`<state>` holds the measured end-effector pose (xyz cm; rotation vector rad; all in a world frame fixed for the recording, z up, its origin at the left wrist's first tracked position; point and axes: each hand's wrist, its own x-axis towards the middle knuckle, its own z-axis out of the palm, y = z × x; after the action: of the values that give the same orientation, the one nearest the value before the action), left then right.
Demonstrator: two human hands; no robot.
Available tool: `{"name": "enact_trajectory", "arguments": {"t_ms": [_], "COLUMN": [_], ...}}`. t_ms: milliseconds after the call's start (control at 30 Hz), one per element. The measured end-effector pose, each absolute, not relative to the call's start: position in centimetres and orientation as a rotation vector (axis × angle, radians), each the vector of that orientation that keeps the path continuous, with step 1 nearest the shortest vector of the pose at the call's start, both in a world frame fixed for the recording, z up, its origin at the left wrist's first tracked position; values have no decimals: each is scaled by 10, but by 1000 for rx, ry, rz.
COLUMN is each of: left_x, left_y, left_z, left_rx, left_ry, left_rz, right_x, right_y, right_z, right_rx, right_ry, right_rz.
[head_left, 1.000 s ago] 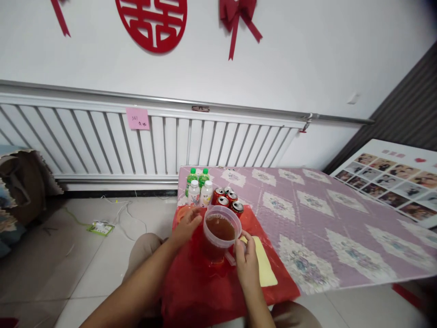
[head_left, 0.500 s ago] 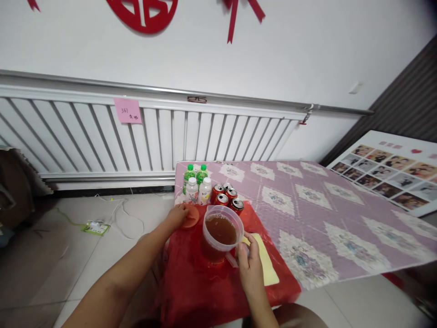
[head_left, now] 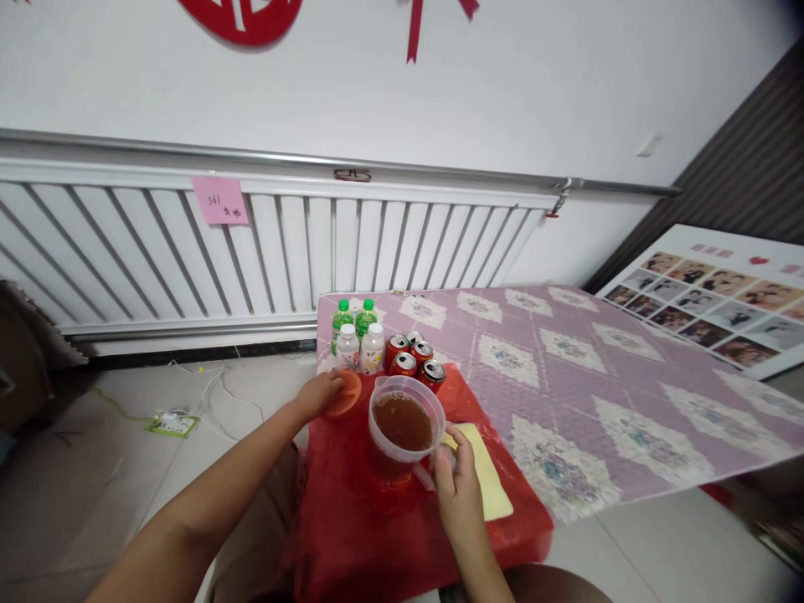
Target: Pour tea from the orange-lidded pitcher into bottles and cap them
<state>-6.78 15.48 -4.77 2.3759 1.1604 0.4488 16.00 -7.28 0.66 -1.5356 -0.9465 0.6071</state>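
A clear plastic pitcher (head_left: pixel 390 456) of brown liquid stands on a red-covered surface (head_left: pixel 368 544), its top uncovered. My right hand (head_left: pixel 457 473) is closed around the pitcher's handle on the right side. To the left of the pitcher, my left hand (head_left: pixel 319 395) pinches a round orange lid (head_left: pixel 345 394) by its middle, near the white bottles; the fingertips are partly hidden. A yellow cloth or sheet (head_left: pixel 488 473) lies flat beside my right hand.
Behind the pitcher stand two white bottles (head_left: pixel 372 350), two green-capped bottles (head_left: pixel 366 316) and several opened red cans (head_left: pixel 403 363). A purple floral cloth (head_left: pixel 521 402) spreads to the right. A radiator (head_left: pixel 352 243) lines the wall; a power strip (head_left: pixel 172 424) with cables lies on the floor.
The head view has turned slightly, so the scene sits a little further left and up. Both hands keep their holds on the lid and the pitcher handle.
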Motion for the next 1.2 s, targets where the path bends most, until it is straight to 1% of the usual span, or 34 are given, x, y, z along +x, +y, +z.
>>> {"name": "enact_trajectory", "arguments": {"t_ms": [133, 267, 367, 467, 533, 600, 667, 767, 867, 1033, 1200], "left_x": [-77, -84, -83, -74, -62, -47, -30, -7, 10, 17, 19], "left_y": [150, 141, 130, 115, 104, 92, 84, 77, 76, 75, 74], "left_z": [-35, -15, 16, 60, 91, 114, 128, 130, 121, 104, 101], "left_rx": [2233, 2026, 1899, 1806, 1895, 2098, 2341, 2663, 2845, 2801, 2742], "left_ry": [1070, 1030, 993, 879, 751, 671, 586, 530, 496, 504, 501], "left_rz": [634, 844, 960, 1018, 1001, 871, 721, 513, 372, 380, 402], "right_x": [160, 163, 165, 164, 163, 163, 163, 163, 162, 162, 163], "right_y": [-72, -71, -72, -72, -72, -72, -73, -74, -74, -74, -74], "right_z": [9, 5, 1, 0, 0, 0, 0, -1, -2, -2, -2], "right_rx": [-1549, -1570, -1564, -1546, -1532, -1514, -1490, -1456, -1440, -1438, -1448], "right_ry": [-987, -1016, -1016, -993, -996, -1007, -1012, -1008, -993, -990, -997], "right_rz": [485, 465, 488, 565, 562, 554, 577, 590, 576, 597, 609]}}
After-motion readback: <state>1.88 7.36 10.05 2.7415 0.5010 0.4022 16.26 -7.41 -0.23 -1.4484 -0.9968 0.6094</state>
